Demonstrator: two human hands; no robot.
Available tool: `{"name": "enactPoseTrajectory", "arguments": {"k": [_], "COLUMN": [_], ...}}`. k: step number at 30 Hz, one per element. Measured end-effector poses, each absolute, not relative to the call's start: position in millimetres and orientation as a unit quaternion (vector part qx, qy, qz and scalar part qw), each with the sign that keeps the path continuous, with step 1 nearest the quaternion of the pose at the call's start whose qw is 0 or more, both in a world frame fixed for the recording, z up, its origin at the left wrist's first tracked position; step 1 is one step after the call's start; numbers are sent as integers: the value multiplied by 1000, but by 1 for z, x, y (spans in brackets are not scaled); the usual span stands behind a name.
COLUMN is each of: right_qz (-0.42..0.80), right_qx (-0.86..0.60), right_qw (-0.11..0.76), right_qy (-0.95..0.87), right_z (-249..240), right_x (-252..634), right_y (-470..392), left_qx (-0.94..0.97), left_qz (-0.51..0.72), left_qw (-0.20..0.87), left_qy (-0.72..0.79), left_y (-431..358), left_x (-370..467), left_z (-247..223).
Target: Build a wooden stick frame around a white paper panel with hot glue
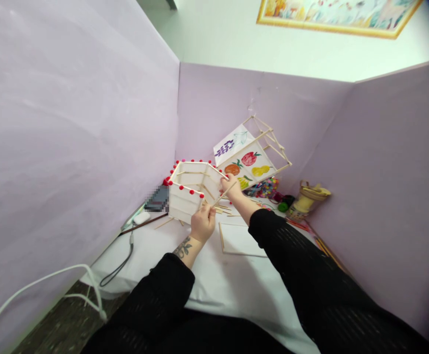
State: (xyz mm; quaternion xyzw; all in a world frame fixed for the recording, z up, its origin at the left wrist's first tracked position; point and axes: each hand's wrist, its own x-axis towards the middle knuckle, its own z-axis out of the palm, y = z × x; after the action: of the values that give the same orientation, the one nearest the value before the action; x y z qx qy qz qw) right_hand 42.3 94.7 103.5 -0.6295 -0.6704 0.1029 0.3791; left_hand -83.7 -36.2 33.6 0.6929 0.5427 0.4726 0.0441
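Note:
A white paper-and-stick lantern frame [184, 203] with red pompoms along its upper rim is held above the table, its near side open. My left hand [203, 222] is closed on the lower near edge of the frame. At the other edge of the opening, my right hand [230, 185] is closed on the frame too. A thin wooden stick [224, 194] slants across the gap between both hands; which fingers grip it I cannot tell. Behind stands a second stick frame [269, 142] with painted fruit panels [250, 158].
Loose sticks [220, 208] and a white board [242, 240] lie on the white-covered table [222, 285]. A pixelated dark device [157, 198], a white case [141, 218] and a strap [120, 268] sit left. A yellowish container [305, 201] and pencils [327, 251] are right. Lilac partitions [214, 108] surround the table.

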Motion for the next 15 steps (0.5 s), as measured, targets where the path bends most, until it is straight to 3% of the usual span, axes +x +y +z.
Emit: {"name": "enactPoseTrajectory", "arguments": {"k": [4,15], "right_qz": [160,185], "right_qx": [-619,-584], "right_qw": [432,406], "right_qy": [-636,-678], "right_z": [108,118], "right_x": [24,1], "right_y": [101,105], "left_qx": [650,604], "left_qz": [505,515], "left_qw": [17,10], "left_qy": [568,608], "left_y": [-31,-19], "left_x": [-88,-102], "left_z": [33,37]}}
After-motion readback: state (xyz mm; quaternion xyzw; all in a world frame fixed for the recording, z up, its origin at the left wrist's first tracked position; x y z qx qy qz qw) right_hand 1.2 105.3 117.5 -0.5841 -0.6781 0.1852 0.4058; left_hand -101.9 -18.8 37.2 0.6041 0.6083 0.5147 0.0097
